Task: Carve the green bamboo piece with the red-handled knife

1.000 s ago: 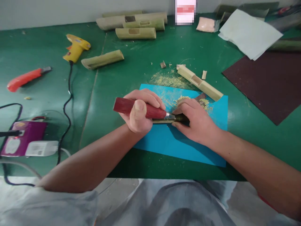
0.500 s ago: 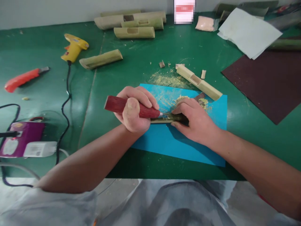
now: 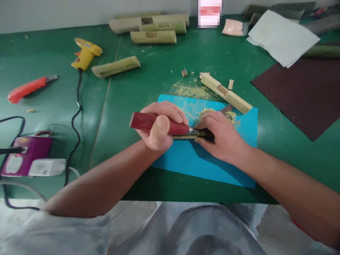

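My left hand [image 3: 161, 132] is wrapped round the red wooden handle of a carving knife [image 3: 142, 122], thumb resting along the top side. Its short metal blade points right and reaches a piece of bamboo [image 3: 183, 137]; the tip is hidden close to my right fingers. With thumb and fingers closed, my right hand [image 3: 228, 138] grips the right end of this bamboo. The piece lies low over a blue sheet [image 3: 202, 166], partly covered by both hands. Pale shavings [image 3: 207, 111] are heaped just behind my right hand.
A cut bamboo tube [image 3: 225, 92] rests across the sheet's back edge. More bamboo tubes [image 3: 154, 37] stand at the back. On the left are a yellow glue gun [image 3: 86, 55], a red utility knife [image 3: 29, 89] and a purple box [image 3: 32, 152] with cords. White paper [image 3: 281, 39] overlaps a brown sheet [image 3: 297, 95].
My left hand and the carving knife have slid right along the bamboo, bringing the blade closer to my right fingers. My right hand keeps its hold in nearly the same place.
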Available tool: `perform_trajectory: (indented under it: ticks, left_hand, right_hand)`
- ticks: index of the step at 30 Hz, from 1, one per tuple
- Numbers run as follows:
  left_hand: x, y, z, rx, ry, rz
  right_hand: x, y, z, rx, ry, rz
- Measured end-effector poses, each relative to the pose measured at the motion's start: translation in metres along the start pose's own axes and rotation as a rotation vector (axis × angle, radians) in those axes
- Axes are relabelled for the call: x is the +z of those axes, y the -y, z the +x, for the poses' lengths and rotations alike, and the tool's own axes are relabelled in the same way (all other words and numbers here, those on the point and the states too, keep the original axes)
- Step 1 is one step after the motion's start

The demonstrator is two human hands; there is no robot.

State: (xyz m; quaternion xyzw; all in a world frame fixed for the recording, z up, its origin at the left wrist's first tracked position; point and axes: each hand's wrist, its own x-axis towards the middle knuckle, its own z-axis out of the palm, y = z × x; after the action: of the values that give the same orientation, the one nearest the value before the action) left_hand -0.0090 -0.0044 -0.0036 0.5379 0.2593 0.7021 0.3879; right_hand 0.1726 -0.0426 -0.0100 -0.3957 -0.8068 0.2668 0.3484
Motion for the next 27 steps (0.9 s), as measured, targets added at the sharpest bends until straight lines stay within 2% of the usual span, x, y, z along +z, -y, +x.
perform_trajectory:
  ticks: [3, 5, 14, 18, 23, 27]
  left_hand:
    - [0.0026, 0.0037, 0.0025, 0.264, 0.011, 0.032]
    - [0.0034, 0.0052, 0.0042, 0.312, 0.015, 0.034]
    - [0.0014, 0.0038, 0.003, 0.252, -0.046, 0.118]
    - [0.0013, 0.0016, 0.0026, 0.228, 0.001, 0.118]
    - [0.0031, 0.0021, 0.0034, 0.249, -0.04, 0.09]
    - [0.0055, 0.0005, 0.0035, 0.23, -0.027, 0.093]
  right_hand:
    - [0.0, -0.0003, -0.0002, -0.02, -0.008, 0.004]
    - [0.0, -0.0003, -0.0002, -0.019, -0.009, 0.004]
    - [-0.0004, -0.0001, 0.0004, -0.018, -0.002, 0.0]
    - [0.0002, -0.0005, 0.0003, -0.032, -0.011, -0.002]
    - [0.0005, -0.0009, 0.0001, -0.032, -0.021, 0.004]
    - [-0.0003, -0.0007, 0.0002, -0.024, -0.005, 0.007]
